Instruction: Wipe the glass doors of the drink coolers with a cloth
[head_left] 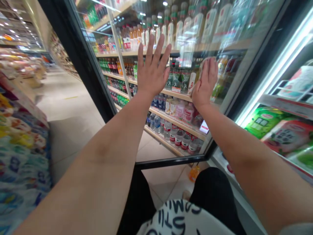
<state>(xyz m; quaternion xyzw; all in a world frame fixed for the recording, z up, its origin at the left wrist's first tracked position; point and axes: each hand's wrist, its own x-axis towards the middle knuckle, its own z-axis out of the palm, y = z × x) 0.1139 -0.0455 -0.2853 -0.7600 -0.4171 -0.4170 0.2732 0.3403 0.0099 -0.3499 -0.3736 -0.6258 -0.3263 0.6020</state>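
My left hand lies against the glass door of an upright cooler, its fingers spread and nothing in it. To its right, my right hand presses a pale cloth to the same pane, fingers close together. Most of that cloth is hidden behind the hand. The black-framed door stands swung out in front of me. Bottles on shelves show through or reflect in the glass behind both hands.
On the right, the cooler's lit shelves hold green and red packages. Stacked bagged goods stand along the left. A tiled floor runs between. Below the door, an orange item is near my knee.
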